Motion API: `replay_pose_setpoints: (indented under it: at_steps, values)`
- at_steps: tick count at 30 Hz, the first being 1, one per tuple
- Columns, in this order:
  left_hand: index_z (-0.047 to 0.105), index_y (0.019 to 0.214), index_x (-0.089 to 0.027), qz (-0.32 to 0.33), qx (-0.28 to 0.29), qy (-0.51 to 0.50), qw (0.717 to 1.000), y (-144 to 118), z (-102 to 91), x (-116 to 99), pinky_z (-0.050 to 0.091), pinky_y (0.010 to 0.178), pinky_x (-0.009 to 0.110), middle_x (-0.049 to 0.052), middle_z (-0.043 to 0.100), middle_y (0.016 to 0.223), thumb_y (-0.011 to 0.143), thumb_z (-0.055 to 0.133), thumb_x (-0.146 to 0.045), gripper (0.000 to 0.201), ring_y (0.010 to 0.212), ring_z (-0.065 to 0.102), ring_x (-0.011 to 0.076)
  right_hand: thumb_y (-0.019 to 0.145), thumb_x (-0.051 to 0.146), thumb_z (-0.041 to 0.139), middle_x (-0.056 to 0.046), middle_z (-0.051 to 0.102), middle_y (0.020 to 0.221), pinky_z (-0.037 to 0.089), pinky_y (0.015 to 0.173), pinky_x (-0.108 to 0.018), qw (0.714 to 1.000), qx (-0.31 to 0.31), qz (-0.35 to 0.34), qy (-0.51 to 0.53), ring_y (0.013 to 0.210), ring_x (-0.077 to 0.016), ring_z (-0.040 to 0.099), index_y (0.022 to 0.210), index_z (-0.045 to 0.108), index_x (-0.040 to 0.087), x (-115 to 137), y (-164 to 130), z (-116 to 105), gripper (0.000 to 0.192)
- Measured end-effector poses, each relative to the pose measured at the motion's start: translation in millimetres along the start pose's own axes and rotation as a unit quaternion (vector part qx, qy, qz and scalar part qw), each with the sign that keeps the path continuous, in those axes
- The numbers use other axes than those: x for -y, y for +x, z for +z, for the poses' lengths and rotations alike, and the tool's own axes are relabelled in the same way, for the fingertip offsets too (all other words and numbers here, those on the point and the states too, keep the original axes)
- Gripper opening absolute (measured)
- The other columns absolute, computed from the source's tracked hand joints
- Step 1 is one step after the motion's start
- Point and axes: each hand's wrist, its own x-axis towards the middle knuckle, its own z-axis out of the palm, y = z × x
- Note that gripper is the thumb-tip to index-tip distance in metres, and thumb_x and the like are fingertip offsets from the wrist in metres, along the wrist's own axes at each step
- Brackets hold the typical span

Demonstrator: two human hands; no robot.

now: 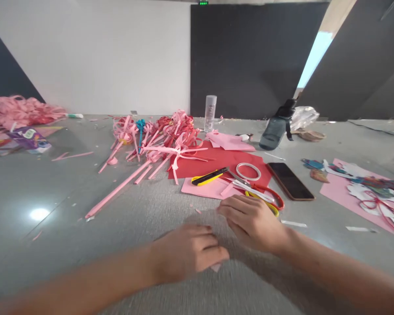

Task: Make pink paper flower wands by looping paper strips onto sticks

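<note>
My left hand (191, 253) is low over the grey table, its fingers curled and slightly blurred. A small pale piece, perhaps paper (216, 267), sticks out beneath its thumb. To its right and a little farther off, my right hand (254, 222) has its fingers bent together; whatever they grip is hidden. Just beyond the right hand lie scissors with red handles (277, 199), yellow-handled scissors (273, 209) and white strips (254, 190). A yellow and black utility knife (209, 176) rests on pink paper (200, 188), near a roll of tape (248, 171) on red paper (192, 168).
Pink and red paper-strip flowers on sticks (164, 140) lie beyond my left hand. A clear bottle (210, 113) stands at the back, with a dark bottle (274, 129) tilted to its right. A phone (290, 181) lies at right, near cutouts on pink paper (335, 192).
</note>
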Motion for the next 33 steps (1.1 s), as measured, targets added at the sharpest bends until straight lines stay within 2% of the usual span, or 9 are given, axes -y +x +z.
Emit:
replay_pose_setpoints:
  at_steps: [3, 6, 10, 12, 16, 21, 24, 28, 33]
  values:
    - [0.065, 0.103, -0.017, 0.011, 0.007, 0.026, 1.000, 8.3, -2.9, 9.5, 0.046, 0.072, 0.031, 0.002, 0.069, 0.081, 0.103, 0.058, -0.028, 0.013, 0.075, 0.061, 0.0184, 0.089, 0.003, 0.047, -0.010, 0.075, 0.096, 0.059, 0.073, -0.035, 0.996, -0.023, 0.059, 0.070, 0.086, -0.0222, 0.072, 0.109, 0.067, 0.018, -10.8, -4.1, 17.8, 0.032]
    - [0.065, 0.100, -0.017, 0.001, 0.004, 0.010, 1.000, 16.5, -0.9, 25.4, 0.049, 0.080, 0.033, 0.004, 0.071, 0.095, 0.101, 0.062, -0.032, 0.016, 0.087, 0.064, 0.0208, 0.089, 0.002, 0.047, -0.009, 0.074, 0.097, 0.058, 0.071, -0.035, 0.988, -0.026, 0.087, 0.123, 0.085, -0.0217, 0.072, 0.112, 0.066, 0.019, -15.7, -9.9, 24.6, 0.034]
    - [0.064, 0.112, -0.018, -0.076, -0.011, -0.078, 0.994, 20.4, 4.0, 36.6, 0.053, 0.081, 0.033, 0.007, 0.069, 0.108, 0.101, 0.062, -0.034, 0.020, 0.095, 0.065, 0.0215, 0.091, 0.001, 0.047, -0.007, 0.072, 0.096, 0.056, 0.069, -0.033, 0.973, -0.024, 0.156, 0.169, 0.082, -0.0185, 0.069, 0.114, 0.064, 0.022, -19.1, -12.1, 21.1, 0.035]
    - [0.065, 0.105, -0.018, -0.094, -0.024, -0.086, 0.992, 18.4, 1.8, 36.7, 0.054, 0.080, 0.034, 0.005, 0.068, 0.102, 0.102, 0.058, -0.027, 0.012, 0.092, 0.064, 0.0207, 0.090, 0.000, 0.048, -0.006, 0.070, 0.096, 0.056, 0.069, -0.033, 0.968, -0.015, 0.175, 0.181, 0.082, -0.0180, 0.068, 0.115, 0.064, 0.023, -21.1, -11.3, 20.4, 0.037]
    - [0.069, 0.107, -0.019, -0.065, -0.031, -0.051, 0.996, 10.4, -9.3, 34.3, 0.055, 0.077, 0.038, 0.006, 0.071, 0.096, 0.102, 0.050, -0.019, 0.019, 0.086, 0.063, 0.0213, 0.089, -0.001, 0.049, -0.007, 0.071, 0.101, 0.057, 0.074, -0.034, 0.965, 0.016, 0.184, 0.185, 0.088, -0.0190, 0.069, 0.117, 0.063, 0.022, -22.8, -9.8, 21.4, 0.039]
    - [0.073, 0.110, -0.019, 0.046, -0.001, 0.051, 0.998, -2.6, -12.0, 30.2, 0.059, 0.080, 0.036, 0.004, 0.077, 0.111, 0.103, 0.043, -0.012, 0.032, 0.090, 0.067, 0.0192, 0.089, 0.002, 0.051, -0.008, 0.070, 0.098, 0.053, 0.070, -0.034, 0.974, 0.047, 0.135, 0.176, 0.085, -0.0196, 0.065, 0.110, 0.062, 0.020, -22.6, -6.7, 21.5, 0.030]
    - [0.074, 0.115, -0.018, 0.030, -0.042, 0.052, 0.997, -8.9, -7.9, 28.2, 0.057, 0.082, 0.035, 0.001, 0.077, 0.112, 0.103, 0.051, -0.014, 0.026, 0.092, 0.066, 0.0176, 0.089, 0.005, 0.052, -0.008, 0.066, 0.092, 0.047, 0.063, -0.033, 0.979, 0.076, 0.072, 0.176, 0.074, -0.0180, 0.056, 0.101, 0.063, 0.016, -22.9, -5.1, 20.6, 0.020]
    - [0.074, 0.118, -0.020, 0.030, -0.035, 0.048, 0.998, -9.2, -5.5, 29.5, 0.055, 0.086, 0.036, -0.001, 0.074, 0.124, 0.104, 0.052, -0.019, 0.026, 0.103, 0.064, 0.0193, 0.087, 0.005, 0.050, -0.008, 0.065, 0.086, 0.042, 0.060, -0.034, 0.976, 0.119, 0.022, 0.178, 0.070, -0.0185, 0.049, 0.096, 0.065, 0.014, -22.0, -5.0, 17.7, 0.019]
    - [0.076, 0.110, -0.016, 0.055, -0.013, 0.033, 0.998, -3.0, -6.9, 35.9, 0.054, 0.076, 0.038, 0.003, 0.074, 0.104, 0.102, 0.053, -0.017, 0.024, 0.088, 0.062, 0.0203, 0.090, 0.005, 0.050, -0.008, 0.067, 0.087, 0.043, 0.063, -0.036, 0.970, 0.157, -0.010, 0.183, 0.072, -0.0198, 0.051, 0.101, 0.068, 0.011, -21.6, -5.9, 14.6, 0.022]
